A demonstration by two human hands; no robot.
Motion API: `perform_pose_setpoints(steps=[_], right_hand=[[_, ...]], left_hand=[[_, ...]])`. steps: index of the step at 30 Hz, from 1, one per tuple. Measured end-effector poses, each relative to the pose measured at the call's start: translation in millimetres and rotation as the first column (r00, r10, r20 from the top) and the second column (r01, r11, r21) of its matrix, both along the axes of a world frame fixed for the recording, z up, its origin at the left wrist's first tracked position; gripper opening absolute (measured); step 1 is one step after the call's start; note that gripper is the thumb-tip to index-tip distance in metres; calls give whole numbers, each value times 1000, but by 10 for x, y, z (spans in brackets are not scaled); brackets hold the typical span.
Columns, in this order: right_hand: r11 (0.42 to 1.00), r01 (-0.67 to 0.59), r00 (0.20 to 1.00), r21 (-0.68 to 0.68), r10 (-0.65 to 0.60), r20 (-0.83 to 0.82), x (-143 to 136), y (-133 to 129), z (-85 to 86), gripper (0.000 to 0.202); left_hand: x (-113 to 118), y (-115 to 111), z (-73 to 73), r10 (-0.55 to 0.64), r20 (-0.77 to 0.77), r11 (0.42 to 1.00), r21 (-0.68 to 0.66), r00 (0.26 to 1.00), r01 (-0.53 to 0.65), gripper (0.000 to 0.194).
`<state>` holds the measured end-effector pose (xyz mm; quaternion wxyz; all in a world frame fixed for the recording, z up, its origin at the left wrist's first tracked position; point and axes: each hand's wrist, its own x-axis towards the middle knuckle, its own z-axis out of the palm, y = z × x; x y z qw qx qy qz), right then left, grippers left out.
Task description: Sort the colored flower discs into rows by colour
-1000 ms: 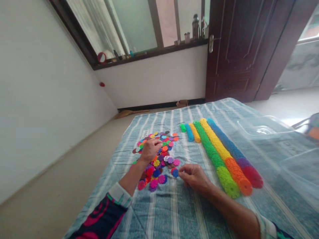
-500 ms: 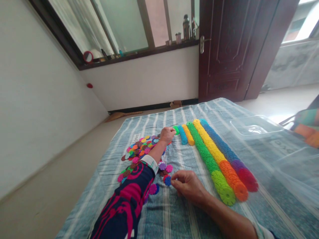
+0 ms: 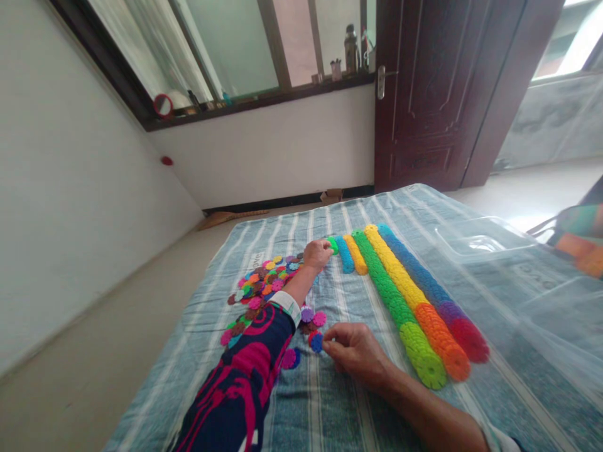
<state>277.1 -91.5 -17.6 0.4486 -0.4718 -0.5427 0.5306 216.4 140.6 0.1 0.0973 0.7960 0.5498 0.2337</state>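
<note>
My left hand (image 3: 317,254) reaches out over the striped cloth, its fingers pinched at the edge of a short green stack of discs (image 3: 333,245). Right of that stack lie a short blue row (image 3: 345,255) and a short yellow row (image 3: 357,255). Nearer to me, my right hand (image 3: 353,353) has its thumb and index finger together beside a blue disc (image 3: 316,342); whether they grip anything is too small to tell. Loose coloured discs (image 3: 277,285) are heaped left of my left hand, partly under the forearm. A pink disc (image 3: 319,319) lies between the hands.
Long rows of interlocked discs, green (image 3: 389,292), yellow (image 3: 396,270) and blue (image 3: 419,276), slant down the bed cloth (image 3: 339,402). Clear plastic boxes (image 3: 490,238) stand at the right. A dark red door (image 3: 428,94) and a windowsill with small items are behind.
Both hands keep nearly the same place and pose. The left forearm has shifted slightly to the right, and the view has moved a little.
</note>
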Motion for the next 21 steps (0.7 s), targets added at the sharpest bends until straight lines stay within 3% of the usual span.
perform_pose_setpoints(steps=[21], right_hand=[[1000, 6, 1000, 28, -7, 22, 17, 1, -2, 14]], left_hand=[[53, -78, -42, 56, -150, 998, 19, 987, -53, 16]])
